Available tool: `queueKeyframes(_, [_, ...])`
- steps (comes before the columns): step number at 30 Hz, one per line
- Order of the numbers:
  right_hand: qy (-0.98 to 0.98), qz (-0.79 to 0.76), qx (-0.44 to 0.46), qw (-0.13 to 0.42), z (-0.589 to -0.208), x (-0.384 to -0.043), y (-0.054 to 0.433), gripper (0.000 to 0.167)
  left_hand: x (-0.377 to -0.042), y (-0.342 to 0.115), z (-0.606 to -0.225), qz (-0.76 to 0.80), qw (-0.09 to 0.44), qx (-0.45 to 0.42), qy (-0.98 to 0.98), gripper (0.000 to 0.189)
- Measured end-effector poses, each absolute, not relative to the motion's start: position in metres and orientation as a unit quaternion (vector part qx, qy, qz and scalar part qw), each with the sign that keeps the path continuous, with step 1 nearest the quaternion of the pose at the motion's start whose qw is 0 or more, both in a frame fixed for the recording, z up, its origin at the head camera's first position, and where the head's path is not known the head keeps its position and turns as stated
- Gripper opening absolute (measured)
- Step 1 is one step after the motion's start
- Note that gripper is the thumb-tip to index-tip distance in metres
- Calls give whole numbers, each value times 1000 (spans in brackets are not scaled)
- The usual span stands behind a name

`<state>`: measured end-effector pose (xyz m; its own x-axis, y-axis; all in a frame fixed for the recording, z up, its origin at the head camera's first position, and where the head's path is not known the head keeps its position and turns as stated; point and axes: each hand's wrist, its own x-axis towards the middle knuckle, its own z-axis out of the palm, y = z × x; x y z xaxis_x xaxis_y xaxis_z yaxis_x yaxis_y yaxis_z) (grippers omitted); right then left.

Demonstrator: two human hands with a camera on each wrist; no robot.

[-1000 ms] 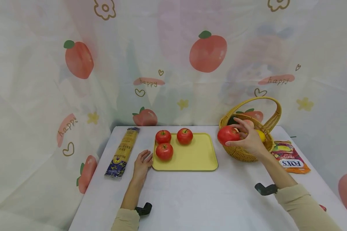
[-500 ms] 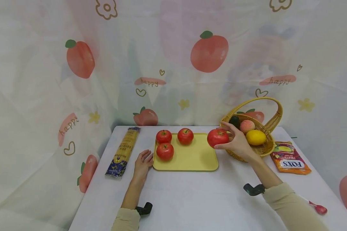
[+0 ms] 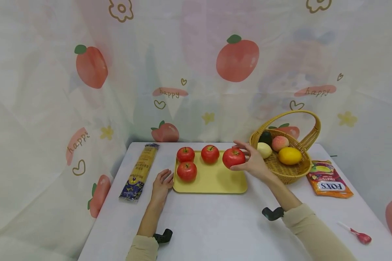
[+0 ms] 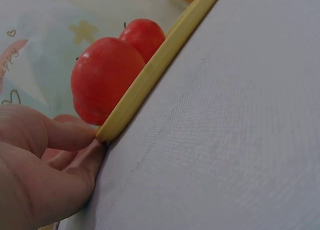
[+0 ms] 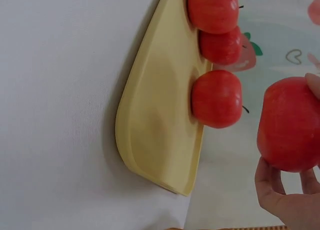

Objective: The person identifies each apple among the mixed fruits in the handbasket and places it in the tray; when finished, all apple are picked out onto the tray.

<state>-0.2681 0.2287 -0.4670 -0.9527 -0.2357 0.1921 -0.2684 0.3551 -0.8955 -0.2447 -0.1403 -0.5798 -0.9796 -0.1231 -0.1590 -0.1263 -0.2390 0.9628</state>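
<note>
On the yellow tray (image 3: 212, 183) sit three red apples: one at the back left (image 3: 185, 154), one in front of it (image 3: 187, 172) and one at the back middle (image 3: 210, 154). My right hand (image 3: 255, 163) holds a further red apple (image 3: 233, 158) above the tray's right part, thumb and fingers around its sides. In the right wrist view this held apple (image 5: 291, 124) hangs apart from the others. My left hand (image 3: 161, 186) is at the tray's left edge. The left wrist view shows its thumb and fingers (image 4: 75, 135) pinching the tray's near corner (image 4: 107, 131).
A wicker basket (image 3: 289, 177) at the back right holds a lemon (image 3: 290, 156), a peach (image 3: 280, 143), a pale round fruit (image 3: 264, 150) and a dark green one. Right of it lies a FOX'S candy bag (image 3: 330, 179), nearer a lollipop (image 3: 362, 237). A noodle packet (image 3: 139, 172) lies left.
My right hand has carried the apple leftward from in front of the basket to above the tray, uncovering the fruit in the basket. The left hand stays at the tray's edge.
</note>
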Motion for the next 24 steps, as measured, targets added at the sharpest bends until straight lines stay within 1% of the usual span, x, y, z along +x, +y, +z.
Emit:
queueKeyframes(15, [-811,569,131,-31,-489,-276,197,98,-245,-141,-582,777,1,-105,620,66])
queueKeyframes(19, [-806,577,128,-37,-494,-277,189,98,-245,-141,-583,775,6,-105,624,66])
queueKeyframes(24, [-804,578,138,-32,-504,-281,181,96,-246,-141,-582,777,3,-104,621,66])
